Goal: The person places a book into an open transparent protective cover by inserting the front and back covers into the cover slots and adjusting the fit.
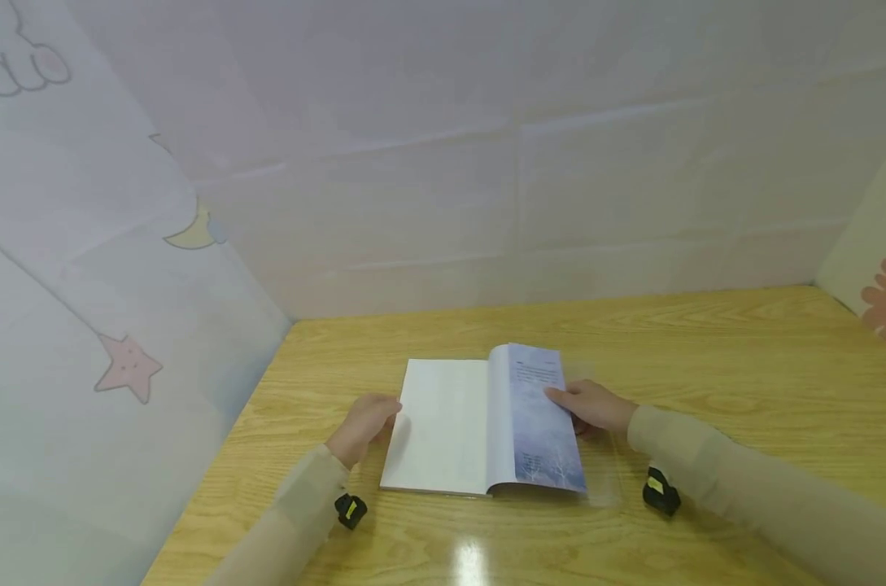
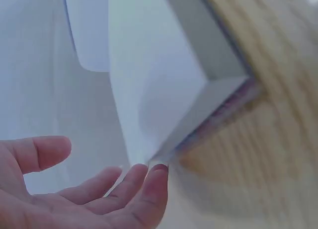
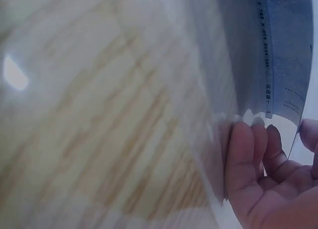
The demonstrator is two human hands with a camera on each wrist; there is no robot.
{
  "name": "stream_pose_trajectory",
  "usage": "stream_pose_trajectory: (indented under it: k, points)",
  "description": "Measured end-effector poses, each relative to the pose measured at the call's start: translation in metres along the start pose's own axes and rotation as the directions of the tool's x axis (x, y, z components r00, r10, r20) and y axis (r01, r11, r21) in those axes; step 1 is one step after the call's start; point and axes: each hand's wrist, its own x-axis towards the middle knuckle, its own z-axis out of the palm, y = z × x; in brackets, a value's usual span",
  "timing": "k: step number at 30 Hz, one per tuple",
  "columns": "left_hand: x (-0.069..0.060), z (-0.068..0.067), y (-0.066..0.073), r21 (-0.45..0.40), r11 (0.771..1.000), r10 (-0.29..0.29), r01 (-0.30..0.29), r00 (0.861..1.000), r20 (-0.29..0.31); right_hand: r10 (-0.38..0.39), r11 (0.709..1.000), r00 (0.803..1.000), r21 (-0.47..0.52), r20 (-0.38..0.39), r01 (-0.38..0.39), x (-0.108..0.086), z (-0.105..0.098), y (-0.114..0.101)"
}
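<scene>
A thick book (image 1: 443, 423) lies open on the table, its left side a blank white page. On its right side a purple-blue cover leaf (image 1: 541, 431) with small print and pale trees curves up from the spine. My right hand (image 1: 595, 404) pinches this leaf's outer edge, thumb on top and fingers beneath. A clear plastic cover (image 1: 602, 480) extends past that edge; in the right wrist view, my fingers lie against it. My left hand (image 1: 365, 423) is at the book's left edge. The left wrist view shows its fingertips touching the book's corner, thumb held apart.
The wood-grain table (image 1: 743, 366) extends around the book. Pale fabric walls (image 1: 413, 203) rise behind it and at both sides, printed with a pink star (image 1: 129, 368) and a moon (image 1: 192, 231). Black wrist devices (image 1: 661, 492) sit under both sleeves.
</scene>
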Motion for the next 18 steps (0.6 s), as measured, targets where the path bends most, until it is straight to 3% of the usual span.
stream_pose_trajectory:
  k: [3, 6, 8, 10, 14, 18]
  points:
    - [-0.005, 0.007, 0.009, 0.061, 0.993, 0.096, -0.098, 0.995, 0.031, 0.002, 1.0, 1.0, -0.023, 0.004, -0.002, 0.001, 0.0, 0.0]
    - [-0.008, 0.022, 0.02, 0.166, 0.958, 0.218, -0.233, 0.97, 0.106, 0.01, 0.999, 1.0, -0.046, -0.002, -0.01, 0.001, 0.0, 0.001]
    - [-0.009, 0.035, 0.029, 0.243, 0.913, 0.29, -0.328, 0.94, 0.179, 0.014, 0.998, 1.0, -0.06, -0.012, -0.015, 0.001, 0.0, 0.001]
    - [-0.009, 0.048, 0.039, 0.288, 0.872, 0.324, -0.396, 0.908, 0.266, 0.007, 0.997, 1.0, -0.077, -0.016, -0.008, 0.002, 0.0, 0.001]
    - [-0.009, 0.074, 0.058, 0.341, 0.814, 0.324, -0.47, 0.855, 0.405, -0.008, 0.995, 1.0, -0.101, -0.013, 0.006, 0.003, 0.0, 0.003]
    - [-0.002, 0.094, 0.069, 0.455, 0.692, 0.343, -0.56, 0.811, 0.474, -0.019, 0.994, 1.0, -0.111, 0.002, 0.019, 0.005, 0.0, 0.004]
